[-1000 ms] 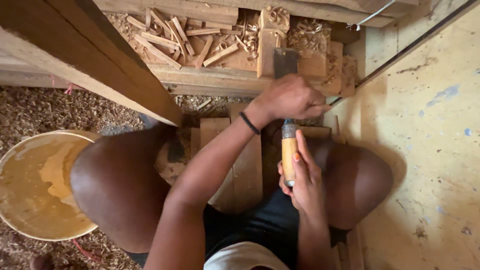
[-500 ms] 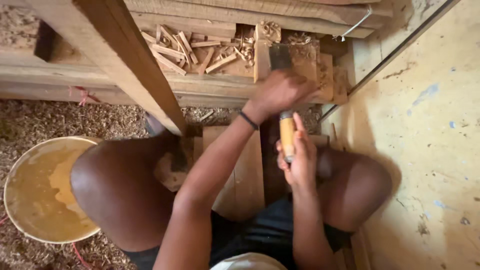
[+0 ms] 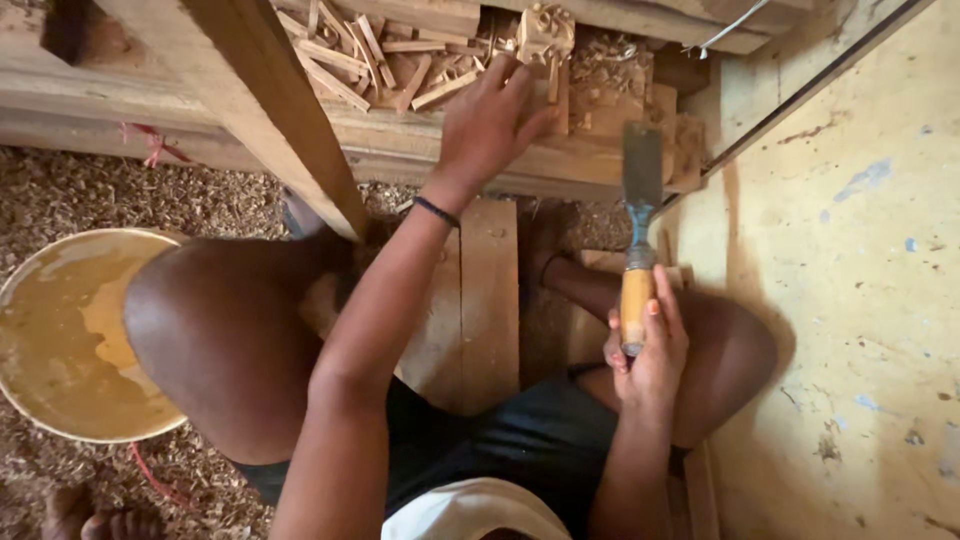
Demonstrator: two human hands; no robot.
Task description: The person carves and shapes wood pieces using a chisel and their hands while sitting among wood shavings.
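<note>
1. The right hand (image 3: 648, 350) was clamped around the yellow wooden handle of a chisel (image 3: 638, 230), fingers closed on the lower end of the handle, with the broad steel blade pointing away from the person.
2. The left hand (image 3: 490, 120) was stretched out with fingers spread and holding nothing, its fingertips resting on a small carved wooden block (image 3: 545, 40) just left of the chisel's blade tip.
3. The block stood on the tabletop (image 3: 380, 150), a rough timber ledge beyond the chisel, among loose wood offcuts (image 3: 370, 55) and shavings well to the left of the blade.
4. The chisel looked stiff and fairly weighty at its steel end, so the handle seemed the safe place to take hold; the blade edge was likely sharp.
5. The block appeared light, hard and easily tipped, its carved detail probably fragile; gripping its plain sides seemed best.
6. A slanted wooden beam (image 3: 250, 100) crossed well left of the chisel, and a round yellow basin (image 3: 60, 340) sat farther left on a floor of sawdust.
7. Right of the chisel lay a pale, worn board (image 3: 860, 300).
</note>
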